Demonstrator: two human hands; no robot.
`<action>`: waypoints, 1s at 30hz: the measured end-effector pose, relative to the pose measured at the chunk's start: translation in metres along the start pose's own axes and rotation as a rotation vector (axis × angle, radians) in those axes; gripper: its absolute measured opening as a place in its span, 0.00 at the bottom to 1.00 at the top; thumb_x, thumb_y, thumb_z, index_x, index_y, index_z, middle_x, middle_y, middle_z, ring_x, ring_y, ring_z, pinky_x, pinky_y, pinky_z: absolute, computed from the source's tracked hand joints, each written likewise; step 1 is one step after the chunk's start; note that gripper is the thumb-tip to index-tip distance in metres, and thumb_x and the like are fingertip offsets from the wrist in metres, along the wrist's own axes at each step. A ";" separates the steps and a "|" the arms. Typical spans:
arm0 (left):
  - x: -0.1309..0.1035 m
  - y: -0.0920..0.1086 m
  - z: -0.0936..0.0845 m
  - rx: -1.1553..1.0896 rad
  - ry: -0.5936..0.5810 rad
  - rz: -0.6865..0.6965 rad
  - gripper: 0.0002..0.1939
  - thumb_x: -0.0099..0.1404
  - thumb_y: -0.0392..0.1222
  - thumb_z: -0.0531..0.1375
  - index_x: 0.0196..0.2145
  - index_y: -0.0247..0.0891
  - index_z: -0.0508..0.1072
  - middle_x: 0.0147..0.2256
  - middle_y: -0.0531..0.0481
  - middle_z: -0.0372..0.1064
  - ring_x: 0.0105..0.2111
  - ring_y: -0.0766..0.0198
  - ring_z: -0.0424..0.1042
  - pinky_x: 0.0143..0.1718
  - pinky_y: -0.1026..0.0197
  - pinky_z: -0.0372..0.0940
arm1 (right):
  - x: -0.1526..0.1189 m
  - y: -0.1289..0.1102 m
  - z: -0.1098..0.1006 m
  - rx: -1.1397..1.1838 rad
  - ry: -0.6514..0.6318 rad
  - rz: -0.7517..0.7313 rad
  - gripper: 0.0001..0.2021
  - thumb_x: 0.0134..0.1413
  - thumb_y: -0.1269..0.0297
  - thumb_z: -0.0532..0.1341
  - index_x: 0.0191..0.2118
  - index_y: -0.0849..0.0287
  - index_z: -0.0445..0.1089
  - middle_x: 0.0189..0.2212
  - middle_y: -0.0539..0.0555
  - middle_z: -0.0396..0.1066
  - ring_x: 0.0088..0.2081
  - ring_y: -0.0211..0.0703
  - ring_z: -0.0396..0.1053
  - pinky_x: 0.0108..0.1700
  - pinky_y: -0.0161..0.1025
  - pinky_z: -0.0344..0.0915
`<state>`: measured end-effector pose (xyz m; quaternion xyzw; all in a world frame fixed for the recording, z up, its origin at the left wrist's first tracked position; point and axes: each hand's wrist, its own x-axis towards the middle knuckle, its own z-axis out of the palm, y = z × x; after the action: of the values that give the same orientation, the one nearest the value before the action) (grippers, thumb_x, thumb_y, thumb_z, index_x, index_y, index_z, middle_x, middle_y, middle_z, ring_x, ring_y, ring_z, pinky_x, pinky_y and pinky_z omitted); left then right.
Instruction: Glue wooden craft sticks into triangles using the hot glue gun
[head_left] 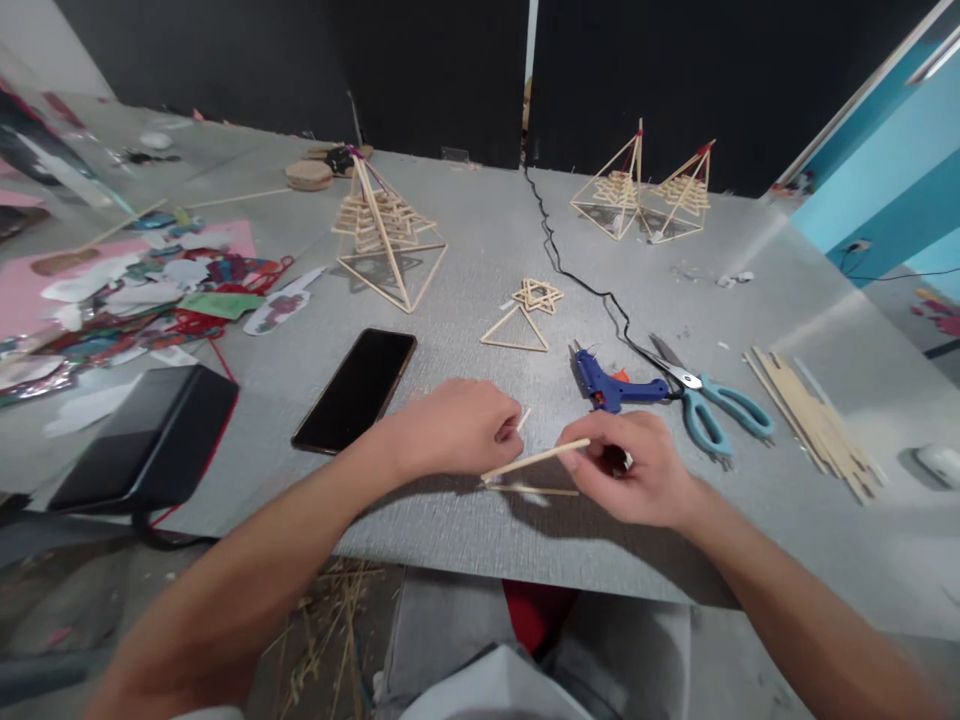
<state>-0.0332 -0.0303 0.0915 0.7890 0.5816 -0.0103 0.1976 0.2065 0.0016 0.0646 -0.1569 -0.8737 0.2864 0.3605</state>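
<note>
My right hand (634,465) is closed, pinching one end of a thin wooden stick (536,460) between thumb and fingers. The stick slants down to the left, just over the table. Curled beside it, my left hand (461,425) has a short pale stick end (524,419) poking out of its grip; the rest of that stick is hidden. Below the slanted stick, a second thin stick (536,491) lies near the table's front edge. Beyond my hands are a stick triangle (515,346) and small star-shaped stick frames (538,295). A blue glue gun (611,385) lies just past my right hand.
Blue-handled scissors (701,395) and a bundle of sticks (814,420) lie on the right. A phone (356,388) and black box (150,440) are on the left. Stick pyramids (390,230) stand farther back. A black cord (577,272) crosses the table.
</note>
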 end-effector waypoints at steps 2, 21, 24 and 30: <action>-0.002 -0.002 -0.004 -0.119 0.076 0.008 0.13 0.70 0.44 0.57 0.29 0.41 0.74 0.23 0.53 0.64 0.23 0.62 0.55 0.31 0.57 0.46 | 0.000 0.001 -0.001 0.079 0.049 0.117 0.07 0.73 0.65 0.61 0.40 0.56 0.73 0.20 0.40 0.59 0.19 0.31 0.54 0.23 0.32 0.52; 0.003 -0.007 0.000 -1.010 0.101 0.191 0.31 0.74 0.67 0.58 0.25 0.38 0.72 0.19 0.58 0.51 0.21 0.69 0.50 0.25 0.61 0.48 | 0.010 0.014 0.001 0.527 0.331 0.544 0.18 0.69 0.45 0.57 0.45 0.55 0.72 0.17 0.39 0.50 0.19 0.36 0.47 0.23 0.37 0.47; 0.002 -0.008 -0.001 -1.005 0.102 0.195 0.33 0.74 0.69 0.58 0.25 0.38 0.73 0.19 0.59 0.50 0.21 0.69 0.48 0.24 0.61 0.46 | 0.011 0.015 0.002 0.610 0.335 0.510 0.16 0.68 0.47 0.59 0.46 0.55 0.71 0.17 0.38 0.49 0.19 0.35 0.45 0.23 0.36 0.46; 0.004 -0.006 0.001 -0.984 0.075 0.177 0.35 0.72 0.73 0.59 0.27 0.36 0.75 0.18 0.59 0.49 0.21 0.70 0.48 0.24 0.62 0.44 | 0.010 0.013 0.007 0.641 0.321 0.487 0.22 0.65 0.38 0.64 0.44 0.53 0.71 0.18 0.37 0.48 0.19 0.33 0.43 0.22 0.35 0.43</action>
<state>-0.0375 -0.0252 0.0872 0.6487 0.4549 0.3102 0.5255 0.1957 0.0143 0.0581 -0.2813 -0.6109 0.5918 0.4443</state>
